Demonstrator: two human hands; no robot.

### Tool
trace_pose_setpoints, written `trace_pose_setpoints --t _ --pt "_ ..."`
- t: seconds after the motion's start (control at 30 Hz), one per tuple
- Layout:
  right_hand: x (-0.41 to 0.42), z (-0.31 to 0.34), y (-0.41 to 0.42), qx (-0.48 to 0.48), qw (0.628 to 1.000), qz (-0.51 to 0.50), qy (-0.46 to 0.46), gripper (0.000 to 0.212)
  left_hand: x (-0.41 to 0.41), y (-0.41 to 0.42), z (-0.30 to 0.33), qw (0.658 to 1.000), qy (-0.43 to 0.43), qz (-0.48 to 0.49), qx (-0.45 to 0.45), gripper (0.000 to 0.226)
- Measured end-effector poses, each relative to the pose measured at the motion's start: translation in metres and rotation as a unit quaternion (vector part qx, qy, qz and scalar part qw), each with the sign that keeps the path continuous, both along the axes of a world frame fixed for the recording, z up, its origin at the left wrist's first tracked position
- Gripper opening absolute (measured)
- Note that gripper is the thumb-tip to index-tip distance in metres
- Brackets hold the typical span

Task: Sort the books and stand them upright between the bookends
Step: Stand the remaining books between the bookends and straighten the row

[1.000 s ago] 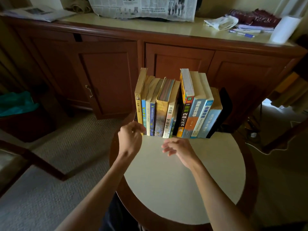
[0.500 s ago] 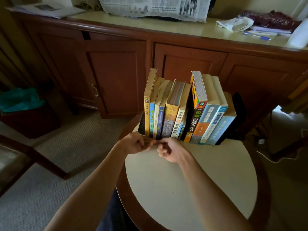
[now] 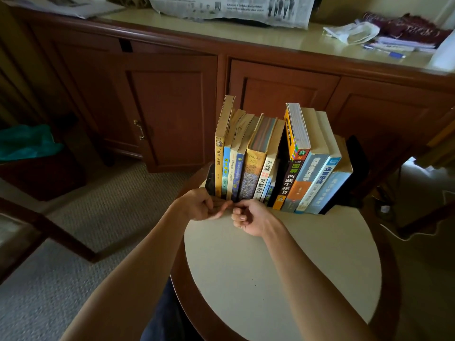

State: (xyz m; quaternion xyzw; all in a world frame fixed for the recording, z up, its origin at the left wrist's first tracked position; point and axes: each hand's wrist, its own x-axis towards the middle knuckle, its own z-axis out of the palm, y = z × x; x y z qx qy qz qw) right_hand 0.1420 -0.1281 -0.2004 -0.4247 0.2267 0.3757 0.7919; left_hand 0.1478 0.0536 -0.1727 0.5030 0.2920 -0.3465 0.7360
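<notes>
Both hands meet at the foot of the row of books point(image 3: 275, 163), right at the far edge of the round table point(image 3: 283, 279). The left hand point(image 3: 199, 205) sits just in front of the black left bookend point(image 3: 210, 179), fingers curled, with one finger stretched toward the other hand; it holds nothing that can be made out. The right hand point(image 3: 248, 217) is curled into a loose fist just beside it, thumb tip up against the left hand's outstretched finger, and nothing shows inside that fist either.

The books stand spines out between the two bookends. On the left, the tall yellow book point(image 3: 221, 146) stands against the left bookend, followed by several thinner paperbacks leaning rightward together. Then a dark gap, and on its other side the orange-and-black book point(image 3: 291, 166) tilts left, with two blue-spined volumes and a pale blue one leaning along with it (the last one rests against the black right bookend point(image 3: 354, 168)).

Behind the table runs a wooden cabinet point(image 3: 172, 107) with panelled doors. On its pale top lie a spread newspaper point(image 3: 234, 8), a crumpled white bag point(image 3: 352, 32), and a pen point(image 3: 384, 51). A teal cloth point(image 3: 27, 141) sits in the shadow at far left, above the carpet.
</notes>
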Motion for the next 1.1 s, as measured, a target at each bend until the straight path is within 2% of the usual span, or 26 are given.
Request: trace_pose_setpoints --t 0.27,0.47,0.63,0.8,1.1 --pt "0.0 0.002 0.0 -0.003 1.0 0.003 -0.004 0.018 0.001 0.001 0.001 1.0 -0.008 -0.026 -0.002 0.052" --pt "-0.023 -0.001 -0.018 -0.095 0.994 0.008 -0.048 0.004 -0.013 -0.007 -0.005 0.998 -0.024 -0.05 -0.016 0.048" --pt "-0.023 -0.001 -0.053 -0.118 0.991 -0.023 -0.053 0.021 -0.016 -0.029 -0.006 0.996 -0.039 -0.069 -0.046 0.05" --pt "-0.01 -0.003 -0.052 -0.139 0.989 -0.004 -0.051 0.023 -0.008 -0.037 -0.005 0.997 -0.024 -0.047 -0.056 0.05" --pt "0.0 -0.004 -0.05 -0.168 0.984 0.011 -0.052 0.022 -0.002 -0.035 -0.006 0.996 -0.024 -0.065 -0.058 0.056"
